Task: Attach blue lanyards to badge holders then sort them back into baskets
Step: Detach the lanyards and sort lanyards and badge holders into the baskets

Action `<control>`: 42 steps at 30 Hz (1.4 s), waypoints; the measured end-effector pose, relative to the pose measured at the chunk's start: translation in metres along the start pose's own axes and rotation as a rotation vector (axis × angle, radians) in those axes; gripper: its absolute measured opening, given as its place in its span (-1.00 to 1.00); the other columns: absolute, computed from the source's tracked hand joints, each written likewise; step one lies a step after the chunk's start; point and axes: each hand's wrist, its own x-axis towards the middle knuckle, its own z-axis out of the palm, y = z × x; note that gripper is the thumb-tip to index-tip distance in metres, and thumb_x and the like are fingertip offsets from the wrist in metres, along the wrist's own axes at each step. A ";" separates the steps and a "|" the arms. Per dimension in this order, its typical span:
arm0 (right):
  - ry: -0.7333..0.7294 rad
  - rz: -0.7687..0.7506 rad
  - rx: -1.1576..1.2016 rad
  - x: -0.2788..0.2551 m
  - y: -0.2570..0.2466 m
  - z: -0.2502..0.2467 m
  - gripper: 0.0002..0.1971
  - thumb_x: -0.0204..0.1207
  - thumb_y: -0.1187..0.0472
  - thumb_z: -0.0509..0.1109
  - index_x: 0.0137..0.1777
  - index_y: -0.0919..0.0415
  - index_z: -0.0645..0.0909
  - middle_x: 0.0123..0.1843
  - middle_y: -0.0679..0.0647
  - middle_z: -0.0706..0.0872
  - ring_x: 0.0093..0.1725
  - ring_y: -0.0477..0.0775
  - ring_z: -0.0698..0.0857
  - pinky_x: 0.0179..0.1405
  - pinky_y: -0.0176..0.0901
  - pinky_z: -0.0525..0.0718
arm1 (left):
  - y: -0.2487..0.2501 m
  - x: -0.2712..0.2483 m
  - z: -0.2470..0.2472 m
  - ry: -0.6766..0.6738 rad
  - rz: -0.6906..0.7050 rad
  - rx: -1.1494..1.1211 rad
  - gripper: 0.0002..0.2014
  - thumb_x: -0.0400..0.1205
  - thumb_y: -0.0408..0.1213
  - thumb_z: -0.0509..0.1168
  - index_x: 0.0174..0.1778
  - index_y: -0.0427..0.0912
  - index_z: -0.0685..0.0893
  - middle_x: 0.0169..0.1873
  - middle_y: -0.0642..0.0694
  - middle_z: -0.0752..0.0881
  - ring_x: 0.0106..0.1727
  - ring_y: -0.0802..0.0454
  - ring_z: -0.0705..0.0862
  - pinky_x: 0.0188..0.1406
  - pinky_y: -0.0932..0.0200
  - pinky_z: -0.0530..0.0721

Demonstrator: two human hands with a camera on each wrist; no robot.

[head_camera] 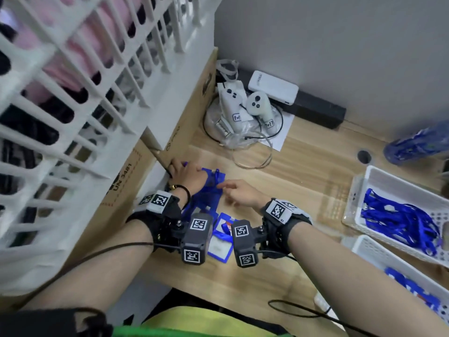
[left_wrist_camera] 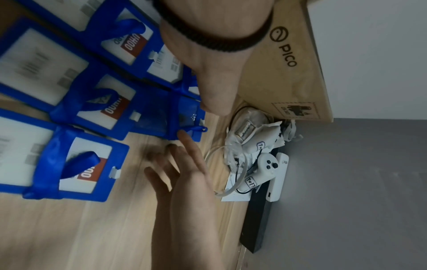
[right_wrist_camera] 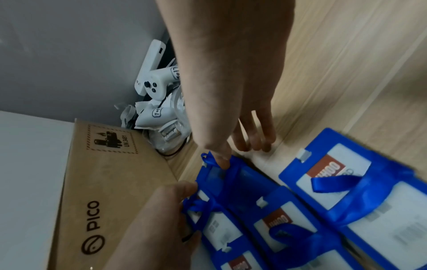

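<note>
Now | left hand (head_camera: pixel 188 175) rests, fingers hidden, grip unclear, on badge holders (head_camera: pixel 206 190) at frame centre | right hand (head_camera: pixel 239 192) spread, fingertip touching them | right-edge basket (head_camera: pixel 359 188) holds blue lanyards (head_camera: pixel 398 217)

Even, soft indoor light fills all three views, with only faint shadows and no hard glare. The white rack (head_camera: pixel 73 93) at the head view's upper left is motion-blurred, edges bow outward, and both wrist views look soft and slightly smeared.

Glossy plastic badge holders (right_wrist_camera: pixel 286 215) (satin ribbons) on matt wood-grain table (right_wrist_camera: pixel 358 73).
</note>
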 end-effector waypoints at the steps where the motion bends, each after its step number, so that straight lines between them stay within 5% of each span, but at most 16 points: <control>1: -0.015 -0.006 -0.007 0.003 -0.002 0.001 -0.62 0.63 0.39 0.11 0.38 0.27 0.58 -0.27 -0.19 0.52 -0.35 -0.26 0.47 -0.52 -0.65 0.39 | 0.000 0.000 0.001 -0.007 -0.003 -0.015 -0.67 0.55 -0.22 0.17 0.22 -0.07 0.66 0.44 -0.20 0.25 0.49 -0.29 0.20 0.53 0.00 0.20; 4: -0.034 -0.005 0.005 0.008 -0.001 0.004 -0.58 0.61 0.45 0.07 0.41 0.31 0.55 -0.31 -0.20 0.49 -0.37 -0.28 0.41 -0.46 -0.55 0.39 | 0.002 -0.001 0.000 -0.038 -0.020 -0.076 -0.69 0.56 -0.29 0.16 0.21 -0.10 0.61 0.43 -0.19 0.23 0.48 -0.28 0.19 0.53 0.06 0.14; 10: 0.033 -0.007 0.057 0.001 0.019 -0.011 -0.58 0.60 0.47 0.06 0.35 0.33 0.61 -0.04 0.01 0.64 -0.30 -0.29 0.45 -0.35 -0.62 0.38 | 0.022 -0.001 0.011 -0.121 0.001 -0.143 -0.68 0.57 -0.32 0.15 0.21 -0.15 0.64 0.43 -0.17 0.25 0.46 -0.17 0.26 0.47 0.17 0.20; 15: 0.131 0.050 0.102 -0.019 0.055 -0.047 -0.62 0.62 0.40 0.10 0.31 0.29 0.65 -0.11 -0.07 0.61 -0.33 -0.31 0.40 -0.31 -0.53 0.35 | 0.060 -0.014 0.048 -0.272 0.022 -0.097 -0.76 0.50 -0.26 0.14 -0.06 -0.09 0.69 0.43 -0.34 0.39 0.48 -0.20 0.33 0.52 0.09 0.29; 18: 0.189 0.112 0.137 -0.039 0.082 -0.070 -0.63 0.63 0.40 0.09 0.29 0.30 0.66 -0.28 -0.25 0.49 -0.35 -0.33 0.38 -0.34 -0.51 0.35 | 0.083 -0.026 0.074 -0.308 0.071 -0.082 -0.67 0.60 -0.39 0.10 0.18 -0.17 0.68 0.42 -0.26 0.32 0.49 -0.13 0.28 0.55 0.17 0.22; 21: 0.255 0.178 0.166 -0.061 0.110 -0.090 -0.63 0.63 0.40 0.09 0.27 0.32 0.67 -0.29 -0.22 0.51 -0.36 -0.29 0.39 -0.36 -0.45 0.35 | 0.108 -0.044 0.098 -0.384 0.105 -0.096 -0.65 0.60 -0.42 0.07 0.22 -0.21 0.65 0.39 -0.21 0.28 0.41 -0.13 0.41 0.51 0.08 0.37; 24: 0.307 0.227 0.186 -0.081 0.132 -0.106 -0.64 0.64 0.39 0.10 0.28 0.31 0.67 -0.27 -0.18 0.54 -0.37 -0.27 0.41 -0.44 -0.47 0.38 | 0.133 -0.062 0.120 -0.458 0.122 -0.154 -0.71 0.59 -0.44 0.09 0.09 -0.18 0.66 0.37 -0.19 0.42 0.11 -0.13 0.61 0.15 0.12 0.63; 26: 0.338 0.246 0.195 -0.094 0.143 -0.115 -0.64 0.63 0.40 0.10 0.27 0.29 0.66 -0.33 -0.21 0.49 -0.40 -0.27 0.39 -0.51 -0.47 0.39 | 0.147 -0.070 0.130 -0.508 0.108 -0.202 -0.75 0.64 -0.45 0.11 0.07 -0.20 0.68 0.13 -0.13 0.51 -0.23 0.01 0.54 -0.35 0.27 0.56; 28: 0.362 0.258 0.212 -0.105 0.153 -0.123 -0.62 0.60 0.42 0.09 0.25 0.28 0.68 -0.38 -0.20 0.46 -0.42 -0.24 0.38 -0.48 -0.42 0.36 | 0.159 -0.074 0.130 -0.532 0.098 -0.253 -0.75 0.66 -0.51 0.08 -0.12 -0.20 0.64 -0.20 -0.09 0.55 -0.39 0.08 0.44 -0.60 0.36 0.45; 30: 0.372 0.260 0.248 -0.110 0.159 -0.127 -0.63 0.57 0.43 0.09 0.17 0.22 0.69 -0.42 -0.13 0.49 -0.46 -0.14 0.40 -0.47 -0.35 0.32 | 0.162 -0.071 0.124 -0.542 0.116 -0.269 -0.74 0.65 -0.54 0.04 -0.16 -0.17 0.58 -0.36 -0.09 0.49 -0.41 0.05 0.44 -0.49 0.28 0.49; 34: 0.384 0.223 0.255 -0.106 0.159 -0.128 -0.76 0.57 0.39 0.12 -0.05 0.06 0.55 -0.19 -0.09 0.56 -0.35 -0.19 0.42 -0.37 -0.35 0.35 | 0.149 -0.055 0.108 -0.402 0.234 -0.292 -0.81 0.67 -0.48 0.13 0.05 -0.17 0.59 -0.18 -0.11 0.56 -0.34 0.07 0.51 -0.40 0.22 0.53; 36: 0.384 0.201 0.248 -0.101 0.157 -0.126 -0.80 0.58 0.39 0.13 0.04 0.15 0.54 0.02 0.01 0.58 -0.20 -0.12 0.50 -0.32 -0.40 0.39 | 0.141 -0.048 0.103 -0.261 0.274 -0.226 -0.85 0.62 -0.40 0.28 0.08 -0.15 0.63 -0.04 -0.10 0.59 -0.16 0.01 0.61 -0.29 0.19 0.56; 38: 0.347 0.200 0.222 -0.100 0.154 -0.123 -0.73 0.61 0.42 0.11 0.16 0.29 0.60 0.10 0.05 0.59 0.01 -0.05 0.52 -0.33 -0.57 0.42 | 0.131 -0.041 0.104 -0.201 0.268 -0.060 -0.72 0.53 -0.26 0.41 0.16 -0.12 0.64 0.12 -0.13 0.62 0.13 -0.12 0.63 0.08 0.07 0.60; 40: 0.315 0.195 0.212 -0.096 0.154 -0.118 -0.68 0.61 0.45 0.08 0.20 0.40 0.63 0.18 0.12 0.65 0.11 -0.07 0.52 -0.38 -0.73 0.41 | 0.120 -0.038 0.109 -0.285 0.232 0.059 -0.53 0.46 -0.14 0.50 0.28 -0.07 0.58 0.27 -0.14 0.57 0.30 -0.14 0.55 0.31 0.02 0.53; 42: 0.310 0.192 0.206 -0.095 0.154 -0.114 -0.67 0.61 0.46 0.08 0.19 0.41 0.65 0.27 0.16 0.67 0.15 -0.06 0.55 -0.36 -0.75 0.41 | 0.114 -0.041 0.115 -0.385 0.229 0.042 -0.40 0.42 -0.12 0.55 0.35 -0.09 0.51 0.28 -0.14 0.57 0.26 -0.11 0.59 0.27 0.03 0.56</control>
